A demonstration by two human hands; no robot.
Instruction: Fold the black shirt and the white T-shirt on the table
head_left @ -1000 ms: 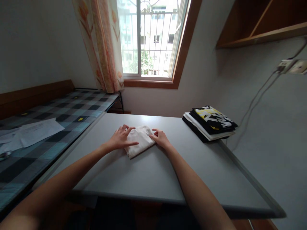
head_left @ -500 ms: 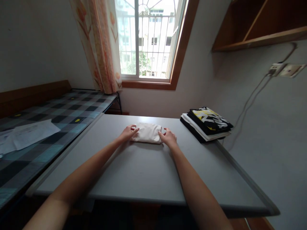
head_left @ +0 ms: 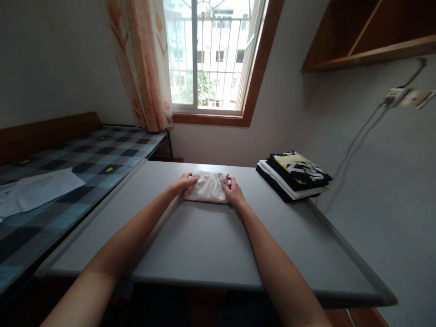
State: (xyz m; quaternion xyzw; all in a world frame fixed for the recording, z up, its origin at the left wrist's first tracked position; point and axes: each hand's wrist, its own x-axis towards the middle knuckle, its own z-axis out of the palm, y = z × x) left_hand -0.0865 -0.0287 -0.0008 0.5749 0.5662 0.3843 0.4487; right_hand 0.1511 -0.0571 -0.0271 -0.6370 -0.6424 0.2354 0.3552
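Indoors, at a grey worktop (head_left: 204, 240) set below a barred window (head_left: 207, 54), a person grips one folded white garment (head_left: 207, 187) with both hands. That garment lies flat near the middle of the worktop's far half, touching the surface. Left hand (head_left: 185, 183) clasps the garment's left edge, fingers curled over the top of the fabric; right hand (head_left: 233, 192) clasps the right edge in the same way, thumb and fingers pinching the cloth. Two bare forearms run from the near edge of the worktop up to the bundle.

One stack of folded clothes (head_left: 293, 175) sits well apart at the worktop's far right corner, by the wall. Its top piece is black with yellow and white print, and white and black layers show beneath it; how many pieces it holds cannot be told.

One bed with a checked cover (head_left: 85, 159) stands just beside the worktop on the left, with sheets of white paper (head_left: 37, 188) lying on it. One patterned curtain (head_left: 143, 63) hangs left of the window. One wooden shelf (head_left: 368, 41) is fixed high on the right wall, and one socket strip (head_left: 408, 96) hangs below it with a cable trailing down.
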